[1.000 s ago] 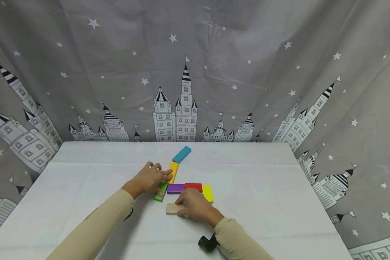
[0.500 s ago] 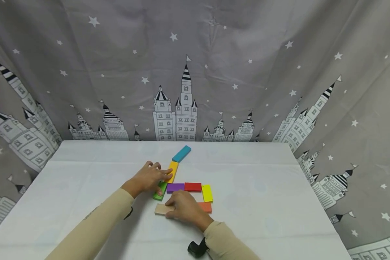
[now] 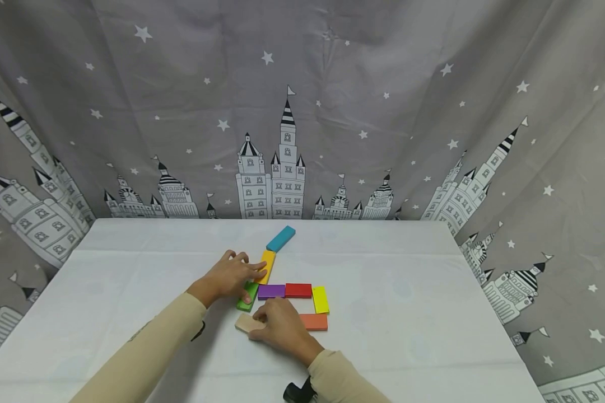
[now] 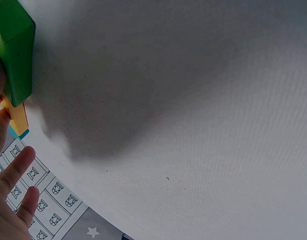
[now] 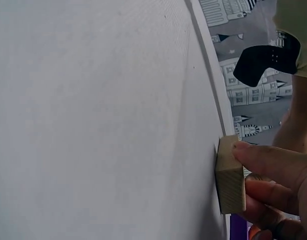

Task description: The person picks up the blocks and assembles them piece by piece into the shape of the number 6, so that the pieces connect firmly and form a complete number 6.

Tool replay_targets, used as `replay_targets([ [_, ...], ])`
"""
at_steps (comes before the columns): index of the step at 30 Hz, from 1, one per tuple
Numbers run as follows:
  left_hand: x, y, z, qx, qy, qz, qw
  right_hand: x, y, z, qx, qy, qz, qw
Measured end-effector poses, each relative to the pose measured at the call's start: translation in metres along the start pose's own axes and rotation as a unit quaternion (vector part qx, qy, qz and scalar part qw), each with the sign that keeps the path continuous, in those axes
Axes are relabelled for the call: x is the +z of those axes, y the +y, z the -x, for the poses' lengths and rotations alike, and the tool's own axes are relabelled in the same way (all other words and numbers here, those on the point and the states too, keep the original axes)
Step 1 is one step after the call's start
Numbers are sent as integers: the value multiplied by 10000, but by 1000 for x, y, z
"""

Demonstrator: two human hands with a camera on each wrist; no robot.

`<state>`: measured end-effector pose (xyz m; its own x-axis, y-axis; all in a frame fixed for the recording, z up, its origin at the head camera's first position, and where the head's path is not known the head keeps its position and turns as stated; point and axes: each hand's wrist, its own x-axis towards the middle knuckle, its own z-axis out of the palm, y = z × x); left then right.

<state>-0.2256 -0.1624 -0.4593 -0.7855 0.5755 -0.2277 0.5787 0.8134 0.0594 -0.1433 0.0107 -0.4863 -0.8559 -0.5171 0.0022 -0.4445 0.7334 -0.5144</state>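
Note:
My right hand (image 3: pixel 284 330) pinches a plain wooden block (image 3: pixel 247 323) between thumb and fingers, low over or on the white table; in the right wrist view the wooden block (image 5: pixel 229 175) shows its bare grain. It lies tilted, just below a green block (image 3: pixel 243 306). My left hand (image 3: pixel 231 276) rests its thumb on the green block and a finger on the amber block (image 3: pixel 269 259) beyond it. In the left wrist view the green block (image 4: pixel 16 55) stands large at the left edge, other fingers spread below.
A blue block (image 3: pixel 280 239) meets the amber block's far end. Right of the green one run a purple block (image 3: pixel 271 291) and a red block (image 3: pixel 298 290), then a yellow block (image 3: pixel 320 300) and an orange block (image 3: pixel 315 322). A grey castle-print curtain (image 3: pixel 302 56) hangs behind the table (image 3: pixel 393 280).
My right hand has slid left with the wooden block and turned it to a slant near the green block, uncovering the orange and red blocks. The left hand has stayed in place.

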Motion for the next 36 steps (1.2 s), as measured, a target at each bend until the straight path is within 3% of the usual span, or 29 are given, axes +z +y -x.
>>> replay_targets([
  [7,0,0,1,-9,12,-18,10000,6,-5,0,228,258,-27,9994],
  [24,1,-3,-1,-56,-42,48,10000,11,-13,-3,544,319,-236,9977],
  [36,1,-1,-1,42,81,39,10000,12,-14,-3,452,551,-284,9971],
])
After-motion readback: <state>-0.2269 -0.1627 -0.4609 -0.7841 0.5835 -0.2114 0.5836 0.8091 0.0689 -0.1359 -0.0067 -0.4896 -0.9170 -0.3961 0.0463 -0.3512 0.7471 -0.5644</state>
